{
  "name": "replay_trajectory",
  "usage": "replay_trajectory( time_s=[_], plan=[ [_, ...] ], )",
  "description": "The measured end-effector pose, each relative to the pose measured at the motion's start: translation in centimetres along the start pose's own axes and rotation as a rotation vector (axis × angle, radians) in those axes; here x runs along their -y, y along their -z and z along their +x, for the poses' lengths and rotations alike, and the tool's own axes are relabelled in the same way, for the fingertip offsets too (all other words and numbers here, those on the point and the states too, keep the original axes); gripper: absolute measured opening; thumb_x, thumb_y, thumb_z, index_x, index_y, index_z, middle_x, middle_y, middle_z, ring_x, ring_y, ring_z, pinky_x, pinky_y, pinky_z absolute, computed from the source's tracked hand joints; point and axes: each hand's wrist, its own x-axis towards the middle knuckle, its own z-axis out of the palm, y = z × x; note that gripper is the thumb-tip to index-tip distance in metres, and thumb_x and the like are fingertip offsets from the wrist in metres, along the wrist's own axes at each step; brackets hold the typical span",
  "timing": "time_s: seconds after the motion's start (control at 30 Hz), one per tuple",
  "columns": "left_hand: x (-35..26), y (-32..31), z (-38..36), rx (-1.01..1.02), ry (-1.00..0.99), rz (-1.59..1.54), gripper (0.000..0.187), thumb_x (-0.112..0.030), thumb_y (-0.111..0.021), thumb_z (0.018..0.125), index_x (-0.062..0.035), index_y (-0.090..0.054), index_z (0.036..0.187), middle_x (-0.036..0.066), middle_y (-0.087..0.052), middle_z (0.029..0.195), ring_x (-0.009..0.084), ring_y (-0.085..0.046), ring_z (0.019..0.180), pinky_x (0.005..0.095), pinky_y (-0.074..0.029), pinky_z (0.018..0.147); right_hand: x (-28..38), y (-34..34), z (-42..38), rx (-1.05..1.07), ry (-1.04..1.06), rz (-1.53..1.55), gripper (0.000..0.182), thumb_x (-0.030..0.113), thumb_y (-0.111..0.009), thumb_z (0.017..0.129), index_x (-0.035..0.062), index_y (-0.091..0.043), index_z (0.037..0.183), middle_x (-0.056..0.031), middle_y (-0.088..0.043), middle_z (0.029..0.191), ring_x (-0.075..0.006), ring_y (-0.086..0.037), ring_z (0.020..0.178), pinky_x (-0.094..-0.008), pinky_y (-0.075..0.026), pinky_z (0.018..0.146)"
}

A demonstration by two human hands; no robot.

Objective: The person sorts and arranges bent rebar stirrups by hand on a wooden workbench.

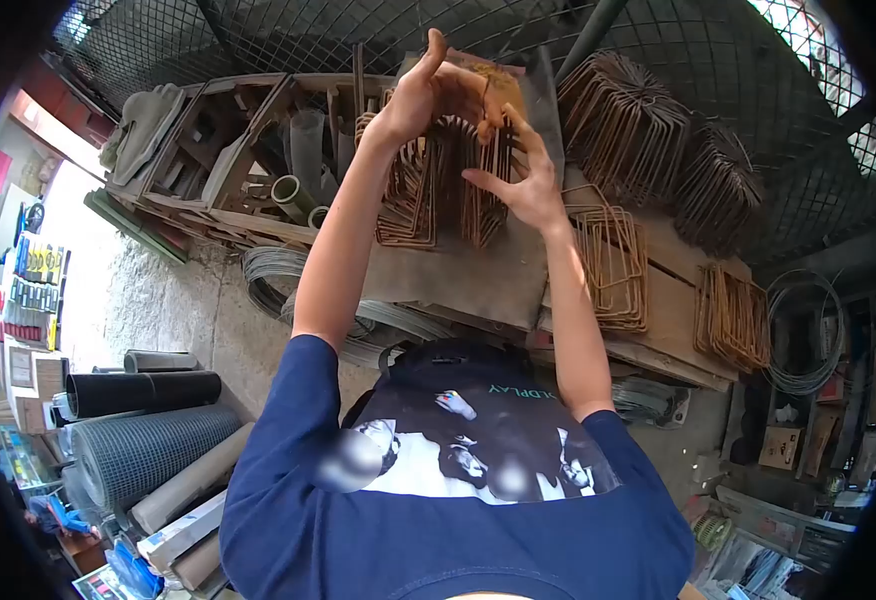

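Note:
My left hand (420, 98) is raised over a stack of rusty bent-wire stirrups (413, 195) on the workbench, thumb up and fingers stretched to the right. My right hand (530, 190) is just to the right of a second bundle of stirrups (483, 205), index finger pointing up and thumb out to the left. The fingertips of both hands come close together above the bundles. Neither hand shows anything in its grasp. Behind the fingers lies a yellowish-brown dusty patch (506, 85).
More rusty stirrups hang at the back (623, 125), and others rest on the bench's right (608, 265). Wooden bins (223, 165) with tubes stand at left. Wire coils (273, 270) lie below the bench; mesh rolls (153, 450) are on the floor. Wire-mesh fencing (328, 40) closes the back.

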Motion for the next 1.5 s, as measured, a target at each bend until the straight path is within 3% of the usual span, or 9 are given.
replay_trajectory(
  time_s=[0.17,0.33,0.43,0.5,0.6,1.07,1.23,1.4,1.5],
  plan=[
    [-0.7,0.7,0.5,0.284,-0.066,-0.005,0.104,-0.081,-0.006,0.081,0.0042,-0.066,0.08,0.015,-0.066,0.074,0.0224,-0.064,0.066,0.0328,-0.051,0.068,0.6,0.6,0.5,-0.012,0.028,-0.164,0.102,0.043,-0.086,0.062,0.0072,-0.034,0.141,-0.017,-0.044,0.136,-0.0293,-0.048,0.122,-0.0421,-0.04,0.104],
    [-0.7,0.1,0.2,0.286,-0.067,0.026,0.104,-0.081,-0.003,0.082,0.0035,-0.065,0.076,0.011,-0.062,0.066,0.0193,-0.061,0.06,0.0295,-0.049,0.063,2.6,1.9,-2.2,-0.067,-0.195,-0.35,0.104,0.059,-0.078,0.064,0.008,-0.031,0.142,-0.0235,-0.036,0.141,-0.0388,-0.038,0.13,-0.0469,-0.034,0.108],
    [-0.6,0.2,0.4,0.285,-0.074,0.0,0.104,-0.08,-0.003,0.082,0.0033,-0.065,0.076,0.011,-0.063,0.068,0.0189,-0.06,0.06,0.0294,-0.049,0.063,0.1,5.5,-5.3,-0.054,-0.339,-0.6,0.101,0.054,-0.078,0.067,0.0049,-0.03,0.142,-0.0277,-0.037,0.137,-0.0422,-0.037,0.129,-0.0498,-0.033,0.107],
    [-0.6,0.2,0.4,0.261,-0.077,-0.009,0.104,-0.079,-0.002,0.083,0.0034,-0.065,0.076,0.011,-0.063,0.07,0.0194,-0.061,0.062,0.03,-0.049,0.065,0.0,7.0,-8.3,-0.025,-0.447,-1.099,0.1,0.049,-0.08,0.066,0.0034,-0.031,0.141,-0.0303,-0.037,0.135,-0.0421,-0.036,0.129,-0.0529,-0.03,0.108],
    [-0.5,0.3,0.3,0.267,-0.073,0.026,0.103,-0.078,-0.002,0.084,0.004,-0.065,0.078,0.012,-0.064,0.07,0.0201,-0.062,0.063,0.031,-0.05,0.067,-0.6,8.8,-10.6,0.08,-0.65,-1.209,0.099,0.042,-0.082,0.064,0.0029,-0.032,0.14,-0.0313,-0.038,0.133,-0.0412,-0.036,0.128,-0.0559,-0.028,0.107],
    [-0.4,0.1,0.1,0.237,-0.117,0.017,0.102,-0.078,-0.005,0.084,0.0046,-0.065,0.085,0.011,-0.063,0.067,0.0201,-0.063,0.062,0.0304,-0.05,0.065,-0.6,12.3,-9.9,0.025,-0.731,-0.981,0.103,0.036,-0.082,0.06,0.0074,-0.029,0.144,-0.0291,-0.049,0.126,-0.041,-0.046,0.119,-0.0557,-0.036,0.102],
    [-0.1,0.1,0.3,0.263,-0.14,-0.017,0.101,-0.079,-0.007,0.084,0.0021,-0.068,0.089,0.012,-0.067,0.072,0.0205,-0.066,0.065,0.0305,-0.052,0.066,0.6,13.8,-9.7,-0.016,-0.632,-0.943,0.097,0.035,-0.083,0.061,0.0058,-0.035,0.141,-0.0251,-0.051,0.125,-0.0394,-0.048,0.118,-0.0519,-0.041,0.098],
    [0.8,-0.1,0.3,0.091,-0.026,-0.039,0.102,-0.078,-0.003,0.084,0.0039,-0.063,0.087,0.011,-0.063,0.063,0.0203,-0.063,0.06,0.0291,-0.049,0.062,6.4,15.1,-6.8,-0.232,-0.469,-0.369,0.084,0.032,-0.08,0.07,0.004,-0.039,0.137,-0.0237,-0.051,0.124,-0.0318,-0.056,0.109,-0.0423,-0.047,0.091],
    [-0.6,-0.6,-0.1,0.251,-0.058,-0.068,0.102,-0.078,-0.003,0.084,0.0044,-0.063,0.087,0.012,-0.062,0.063,0.0208,-0.063,0.06,0.0293,-0.049,0.062,10.3,15.3,-4.3,-0.315,-0.276,-0.187,0.081,0.029,-0.079,0.071,0.0014,-0.038,0.136,-0.0242,-0.049,0.125,-0.0293,-0.056,0.109,-0.04,-0.046,0.093]
  ],
)
